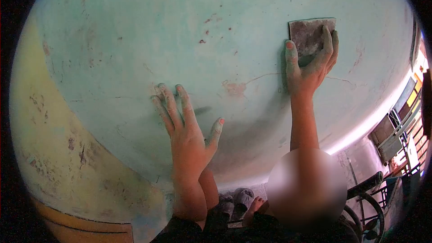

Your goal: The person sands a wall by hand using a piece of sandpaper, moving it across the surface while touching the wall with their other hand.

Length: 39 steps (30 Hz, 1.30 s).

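In the head view a pale green wall (171, 27) fills most of the picture, marked with reddish spots and fine cracks. My right hand (310, 72), dusty at the fingers, presses a worn, dark grey-brown square of sandpaper (308, 36) against the wall at upper right. The thumb lies by its left edge and the fingers by its right side. Lower and to the left, my left hand (186, 128) has its fingers spread on the wall, holding nothing. Whitish dust coats its fingertips too.
A yellowish stained wall (58, 139) adjoins at left, with an orange-brown panel (90, 227) below it. Slippers (243, 198) and a bare foot (255, 207) show at the bottom. Dark metal tubing (375, 202) stands at lower right. A blurred patch covers part of my right forearm.
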{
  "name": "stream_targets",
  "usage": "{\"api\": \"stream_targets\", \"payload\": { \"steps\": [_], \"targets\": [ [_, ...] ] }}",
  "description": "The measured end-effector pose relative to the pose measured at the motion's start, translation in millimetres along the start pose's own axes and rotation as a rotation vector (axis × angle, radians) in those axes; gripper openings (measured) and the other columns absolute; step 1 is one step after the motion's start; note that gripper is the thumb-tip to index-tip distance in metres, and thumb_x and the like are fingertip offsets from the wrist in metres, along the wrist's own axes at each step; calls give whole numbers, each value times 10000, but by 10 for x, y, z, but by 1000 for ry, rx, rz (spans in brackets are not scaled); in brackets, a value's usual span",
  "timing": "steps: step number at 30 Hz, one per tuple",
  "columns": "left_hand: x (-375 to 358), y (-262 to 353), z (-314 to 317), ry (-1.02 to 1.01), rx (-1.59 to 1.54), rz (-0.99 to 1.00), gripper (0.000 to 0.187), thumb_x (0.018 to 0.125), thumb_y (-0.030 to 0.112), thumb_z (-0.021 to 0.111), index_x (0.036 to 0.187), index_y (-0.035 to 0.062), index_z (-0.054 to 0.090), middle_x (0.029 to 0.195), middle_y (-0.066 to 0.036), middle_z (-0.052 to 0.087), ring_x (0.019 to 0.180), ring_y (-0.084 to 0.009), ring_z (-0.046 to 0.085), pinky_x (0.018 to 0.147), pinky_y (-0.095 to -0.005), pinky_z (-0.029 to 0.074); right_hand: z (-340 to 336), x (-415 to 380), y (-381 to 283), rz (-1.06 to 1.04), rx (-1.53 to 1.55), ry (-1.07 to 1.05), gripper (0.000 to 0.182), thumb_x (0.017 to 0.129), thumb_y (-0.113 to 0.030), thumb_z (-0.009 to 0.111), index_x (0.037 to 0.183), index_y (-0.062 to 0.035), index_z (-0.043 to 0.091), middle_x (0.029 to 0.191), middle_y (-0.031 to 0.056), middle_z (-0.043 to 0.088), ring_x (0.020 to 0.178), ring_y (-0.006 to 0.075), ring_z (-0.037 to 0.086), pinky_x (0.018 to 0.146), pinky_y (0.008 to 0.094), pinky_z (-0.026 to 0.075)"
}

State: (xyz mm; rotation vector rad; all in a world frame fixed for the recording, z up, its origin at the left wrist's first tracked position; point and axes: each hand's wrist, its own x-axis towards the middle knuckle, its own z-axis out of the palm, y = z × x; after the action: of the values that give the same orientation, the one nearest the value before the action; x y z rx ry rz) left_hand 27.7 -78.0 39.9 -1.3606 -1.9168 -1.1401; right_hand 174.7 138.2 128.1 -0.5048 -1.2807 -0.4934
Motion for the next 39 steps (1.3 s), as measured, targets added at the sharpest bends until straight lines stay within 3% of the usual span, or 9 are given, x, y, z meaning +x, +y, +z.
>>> {"api": "stream_targets", "payload": {
  "steps": [11, 24, 26, 30, 36, 39],
  "targets": [
    [7, 19, -15, -8, -10, -12, 983, 851, 412, 693, 1540, 8, 120, 1565, -315, 61, 1416, -582, 37, 1109, -687, 164, 0, -4, 7, 14, 30, -5, 934, 749, -461, 792, 1448, -35, 341, 1450, 270, 362, 1355, 404, 341, 1110, 526, 258],
    [6, 53, -41, -64, -10, -75, 981, 859, 448, 673, 1543, 16, 118, 1570, -302, 69, 1431, -555, 39, 1122, -661, 159, -19, 7, -18, 1, 9, 4, 906, 741, -450, 796, 1440, -66, 367, 1460, 271, 347, 1359, 414, 334, 1113, 535, 240],
    [13, 37, -20, -55, -8, -55, 984, 859, 452, 672, 1542, 12, 118, 1569, -302, 72, 1431, -555, 37, 1121, -660, 166, -63, 20, -64, 15, -14, -41, 878, 792, -440, 762, 1448, -39, 339, 1468, 254, 341, 1376, 393, 317, 1124, 510, 247],
    [6, 29, -16, -38, 39, -32, 993, 854, 453, 677, 1539, 1, 119, 1569, -300, 76, 1432, -554, 29, 1119, -657, 175, -41, -1, -140, -21, 5, -24, 864, 792, -415, 757, 1447, -34, 342, 1469, 262, 336, 1374, 401, 317, 1125, 521, 236],
    [-1, 41, -14, -48, 16, -45, 1007, 846, 440, 695, 1533, -15, 117, 1561, -320, 61, 1432, -553, 20, 1119, -663, 164, -68, -56, -389, -73, 134, -150, 888, 708, -358, 818, 1432, -71, 391, 1468, 257, 348, 1372, 413, 315, 1112, 569, 240],
    [5, 59, -40, -59, 32, -51, 1020, 840, 426, 706, 1531, -23, 105, 1557, -331, 53, 1428, -559, 31, 1115, -670, 165, -59, 69, -101, -61, 83, -102, 849, 732, -342, 810, 1433, -81, 408, 1465, 253, 357, 1367, 416, 320, 1117, 552, 250]
  ]
}}
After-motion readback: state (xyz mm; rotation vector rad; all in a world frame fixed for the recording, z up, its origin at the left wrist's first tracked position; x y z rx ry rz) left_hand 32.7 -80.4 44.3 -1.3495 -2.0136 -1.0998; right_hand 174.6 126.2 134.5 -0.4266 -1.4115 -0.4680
